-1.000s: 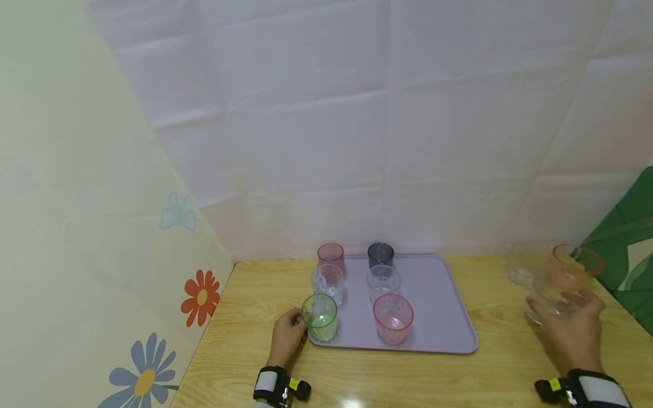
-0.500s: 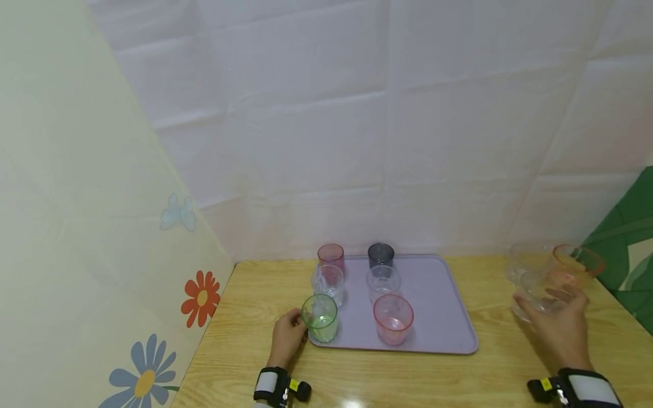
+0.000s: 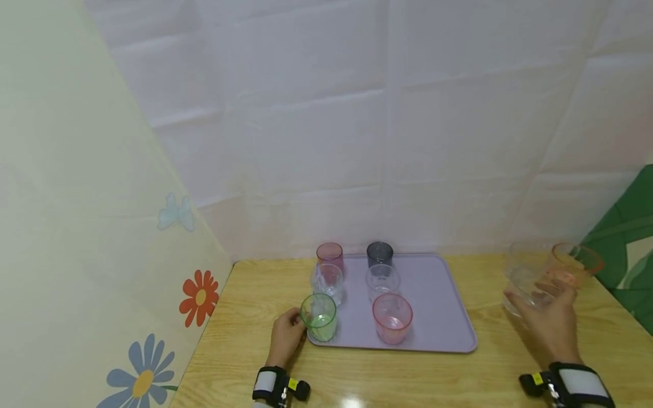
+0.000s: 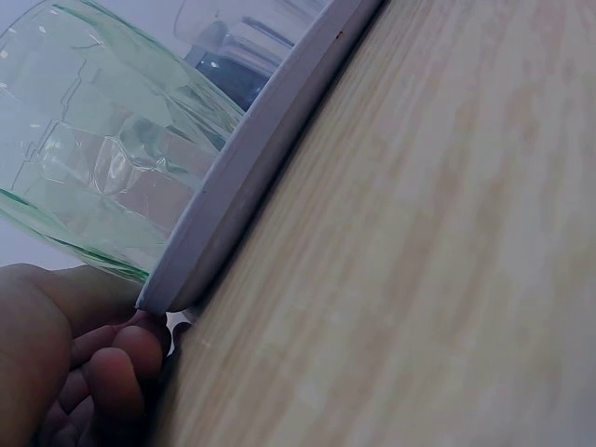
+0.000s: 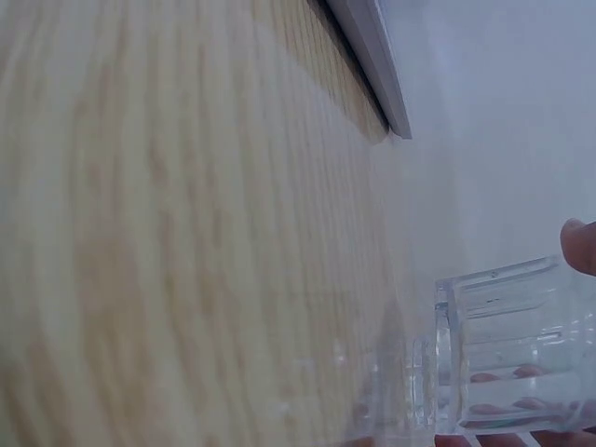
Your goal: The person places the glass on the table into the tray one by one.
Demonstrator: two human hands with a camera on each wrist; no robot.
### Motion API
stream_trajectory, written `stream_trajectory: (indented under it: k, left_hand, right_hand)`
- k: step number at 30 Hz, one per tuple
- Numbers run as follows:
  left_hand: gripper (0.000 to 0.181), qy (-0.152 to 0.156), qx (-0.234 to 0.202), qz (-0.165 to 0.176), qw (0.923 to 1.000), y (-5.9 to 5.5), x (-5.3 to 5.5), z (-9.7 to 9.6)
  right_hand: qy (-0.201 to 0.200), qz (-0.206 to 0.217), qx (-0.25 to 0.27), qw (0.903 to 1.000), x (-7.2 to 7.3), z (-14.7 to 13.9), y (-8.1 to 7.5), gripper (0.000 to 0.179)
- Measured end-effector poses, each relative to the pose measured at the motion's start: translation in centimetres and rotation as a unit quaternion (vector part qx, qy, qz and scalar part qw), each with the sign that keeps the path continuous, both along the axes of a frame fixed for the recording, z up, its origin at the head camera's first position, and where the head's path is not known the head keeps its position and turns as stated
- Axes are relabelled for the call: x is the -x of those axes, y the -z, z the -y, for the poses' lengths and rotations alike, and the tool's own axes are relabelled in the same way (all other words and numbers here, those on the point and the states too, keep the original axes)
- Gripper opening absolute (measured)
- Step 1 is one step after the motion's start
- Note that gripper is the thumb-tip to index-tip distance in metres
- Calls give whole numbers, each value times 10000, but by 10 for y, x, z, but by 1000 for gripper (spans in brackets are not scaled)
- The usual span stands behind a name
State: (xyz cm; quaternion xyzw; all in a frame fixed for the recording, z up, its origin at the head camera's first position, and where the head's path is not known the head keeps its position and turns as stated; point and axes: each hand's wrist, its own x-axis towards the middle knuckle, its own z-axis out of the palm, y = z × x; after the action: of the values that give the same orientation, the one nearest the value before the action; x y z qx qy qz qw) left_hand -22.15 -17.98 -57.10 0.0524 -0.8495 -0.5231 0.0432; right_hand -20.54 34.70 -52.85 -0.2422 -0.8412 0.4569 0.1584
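My left hand (image 3: 287, 337) grips the near left corner of the lilac tray (image 3: 439, 328). In the left wrist view the thumb lies over the tray rim (image 4: 219, 214) and curled fingers sit below it. A green glass (image 3: 319, 318) stands upright just beside that thumb. At the right, my right hand (image 3: 552, 323) holds a clear glass (image 3: 522, 281), with fingers wrapped round its side. In the right wrist view this clear glass (image 5: 507, 340) is near the tabletop, its base apart from the wood. Behind it stand another clear glass (image 3: 525, 255) and an orange glass (image 3: 579, 258).
Also on the tray are a pink glass (image 3: 393, 320), two clear glasses, a magenta glass (image 3: 329, 254) and a dark grey glass (image 3: 380, 252). The tray's right part shows bare lilac surface. A white sheet (image 3: 316, 141) hangs behind the wooden table (image 3: 408, 377).
My right hand has moved left with the clear glass, away from the orange glass and toward the tray. The left hand and the tray have stayed in place.
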Motion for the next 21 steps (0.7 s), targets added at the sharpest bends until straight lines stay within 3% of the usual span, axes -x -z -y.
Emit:
stream_trajectory:
  k: [21]
  left_hand:
    - [9, -37, 100, -112, 9999, 3, 2, 1]
  right_hand:
    - [-180, -301, -204, 9992, 10, 17, -5, 105]
